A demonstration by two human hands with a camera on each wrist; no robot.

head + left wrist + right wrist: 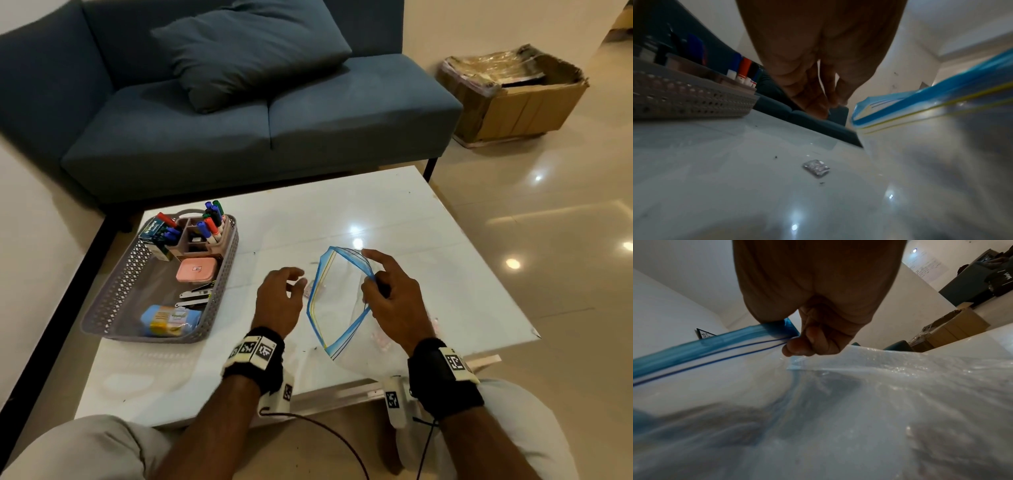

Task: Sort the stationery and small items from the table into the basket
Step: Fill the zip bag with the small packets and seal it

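Note:
A clear zip bag with a blue rim lies on the white table, its mouth gaping towards the left. My right hand pinches the bag's far rim between thumb and fingers, index finger raised. My left hand hovers just left of the bag mouth, fingers loosely curled, holding nothing. Below it a small silver foil packet lies on the table. The grey lattice basket stands at the left; in the left wrist view its wall is close by.
The basket holds a divided organiser with markers, a pink case, metal clippers and a blue packet. A blue sofa runs behind the table. A cardboard box sits on the floor at the right.

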